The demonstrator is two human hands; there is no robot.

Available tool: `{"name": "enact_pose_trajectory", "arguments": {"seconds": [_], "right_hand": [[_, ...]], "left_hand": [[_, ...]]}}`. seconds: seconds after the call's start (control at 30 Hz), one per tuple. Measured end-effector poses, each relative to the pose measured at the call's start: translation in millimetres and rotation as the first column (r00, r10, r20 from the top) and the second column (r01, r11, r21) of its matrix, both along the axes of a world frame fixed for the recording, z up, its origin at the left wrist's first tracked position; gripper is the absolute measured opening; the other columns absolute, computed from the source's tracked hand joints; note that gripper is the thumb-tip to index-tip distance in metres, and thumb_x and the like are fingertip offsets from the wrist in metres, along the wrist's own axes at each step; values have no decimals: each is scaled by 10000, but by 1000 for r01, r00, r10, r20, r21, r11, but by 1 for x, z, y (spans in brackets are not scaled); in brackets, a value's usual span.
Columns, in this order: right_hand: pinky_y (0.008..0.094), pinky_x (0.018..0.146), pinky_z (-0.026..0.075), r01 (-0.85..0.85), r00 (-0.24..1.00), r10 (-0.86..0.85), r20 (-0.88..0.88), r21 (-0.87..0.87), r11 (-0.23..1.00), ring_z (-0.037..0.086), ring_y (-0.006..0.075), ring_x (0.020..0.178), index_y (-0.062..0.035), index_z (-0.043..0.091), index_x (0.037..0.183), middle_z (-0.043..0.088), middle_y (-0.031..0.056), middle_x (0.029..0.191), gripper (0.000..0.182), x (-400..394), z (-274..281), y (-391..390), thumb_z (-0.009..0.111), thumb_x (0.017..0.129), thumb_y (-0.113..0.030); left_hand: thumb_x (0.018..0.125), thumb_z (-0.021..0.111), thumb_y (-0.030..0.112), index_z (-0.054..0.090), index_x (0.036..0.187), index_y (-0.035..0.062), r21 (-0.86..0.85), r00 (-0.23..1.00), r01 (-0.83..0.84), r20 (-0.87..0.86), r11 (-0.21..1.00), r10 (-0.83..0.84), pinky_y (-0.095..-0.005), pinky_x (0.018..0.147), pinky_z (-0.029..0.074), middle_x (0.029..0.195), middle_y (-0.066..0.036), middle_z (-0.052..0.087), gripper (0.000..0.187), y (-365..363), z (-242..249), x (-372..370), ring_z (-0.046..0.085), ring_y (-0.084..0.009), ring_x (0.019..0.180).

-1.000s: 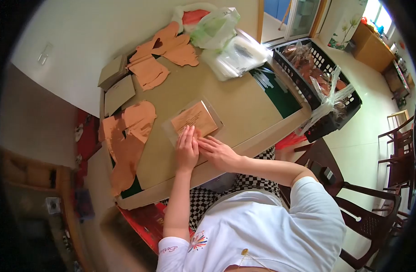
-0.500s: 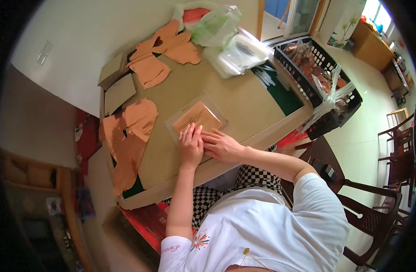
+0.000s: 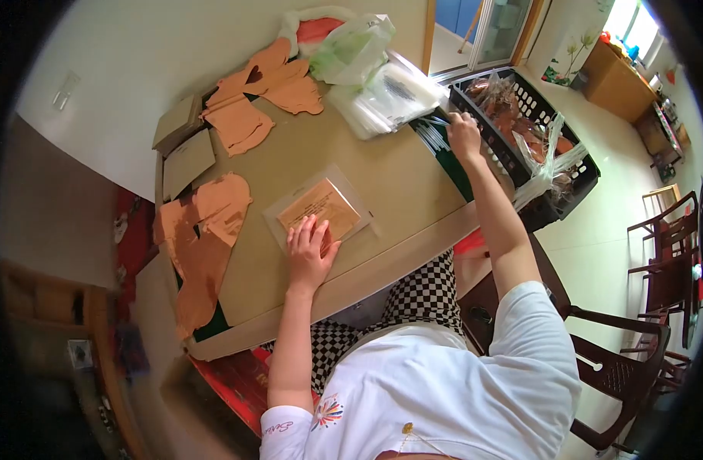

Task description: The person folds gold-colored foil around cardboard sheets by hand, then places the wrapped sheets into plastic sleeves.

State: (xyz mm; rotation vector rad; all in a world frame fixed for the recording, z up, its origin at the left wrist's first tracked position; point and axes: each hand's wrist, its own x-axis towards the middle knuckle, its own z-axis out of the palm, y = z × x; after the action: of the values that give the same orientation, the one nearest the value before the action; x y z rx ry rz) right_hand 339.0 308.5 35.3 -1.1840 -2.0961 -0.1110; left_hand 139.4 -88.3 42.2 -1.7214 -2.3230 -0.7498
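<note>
My left hand lies with fingers spread on a folded orange-tan piece with dark printed lines. That piece sits inside a clear plastic bag flat on the table. At the table's far right, my right hand has its fingers pinched at the end of a thin pale strip, close to the black basket. Several more pale strips lie on the dark green surface beside it. Behind them is a stack of clear plastic bags.
Orange-tan cut-out sheets and cardboard pieces lie along the table's left side. A black basket of wrapped brown items stands at the right. A green-white plastic bag lies at the back. A dark wooden chair is at my right.
My right hand has left the bagged piece and reached to the pale strips at the far right. The left hand stays on the bagged piece, its fingers a little more spread.
</note>
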Motion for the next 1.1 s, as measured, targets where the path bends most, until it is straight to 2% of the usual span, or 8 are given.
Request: {"name": "enact_pose_trajectory", "arguments": {"seconds": [0.17,0.33,0.43,0.53,0.6,0.63,0.8,1.1], "right_hand": [[423,793,500,45,973,21,231,-276,960,615,311,917,-99,602,886,627,125,917,119,-6,-14,22,624,816,-193],[414,714,506,70,990,-69,124,-7,998,627,305,850,-74,642,811,624,118,876,123,7,-1,-4,629,827,-195],[381,615,506,-237,955,211,-208,-107,966,630,318,729,-103,655,870,628,131,805,68,6,29,-57,614,841,-149],[374,659,515,-756,647,496,-579,-401,518,625,316,757,-75,657,943,639,134,843,120,-2,13,-148,605,836,-85],[385,702,518,-842,539,653,-533,-371,392,632,314,799,-48,622,985,638,150,870,143,-5,9,-203,591,848,-73],[387,720,518,-806,571,785,-239,-346,481,643,305,826,-36,596,1005,639,165,894,151,-3,31,-225,584,860,-73],[412,708,512,-717,642,725,-250,-531,452,629,331,826,-43,568,951,636,144,867,111,-7,23,-249,589,851,-85],[374,666,510,-617,781,610,-137,-327,716,602,279,792,-91,588,865,538,81,860,61,-24,14,-255,621,828,-128]], "left_hand": [[782,710,337,575,1229,157,-13,1000,-3,-13,1000,3,-494,1074,305,1315,-103,500,501,1,2,0,440,-285,1260],[792,699,316,575,1235,162,4,1000,-7,-22,1000,7,-487,1073,311,1306,-102,508,485,1,-2,-1,445,-280,1257],[801,690,295,576,1239,164,-8,1000,-15,-27,1000,14,-478,1073,315,1300,-101,513,471,0,0,0,449,-280,1254],[811,682,277,573,1247,167,-20,999,-21,-45,1000,20,-465,1074,319,1302,-97,510,462,1,1,0,450,-283,1251],[823,670,275,571,1250,167,-22,998,-29,-63,999,28,-462,1075,317,1304,-97,509,451,1,-2,-1,451,-284,1251],[834,657,280,571,1251,165,-17,998,-23,-54,1000,22,-468,1075,313,1298,-102,513,441,1,-2,-1,451,-284,1251],[871,616,288,574,1247,162,-8,1000,-6,-6,1000,6,-477,1073,305,1288,-119,522,399,1,7,4,454,-285,1248],[871,616,228,611,1210,178,1,999,-40,-4,999,40,-462,1061,334,1270,-94,552,344,2,1,0,486,-282,1226]]}}
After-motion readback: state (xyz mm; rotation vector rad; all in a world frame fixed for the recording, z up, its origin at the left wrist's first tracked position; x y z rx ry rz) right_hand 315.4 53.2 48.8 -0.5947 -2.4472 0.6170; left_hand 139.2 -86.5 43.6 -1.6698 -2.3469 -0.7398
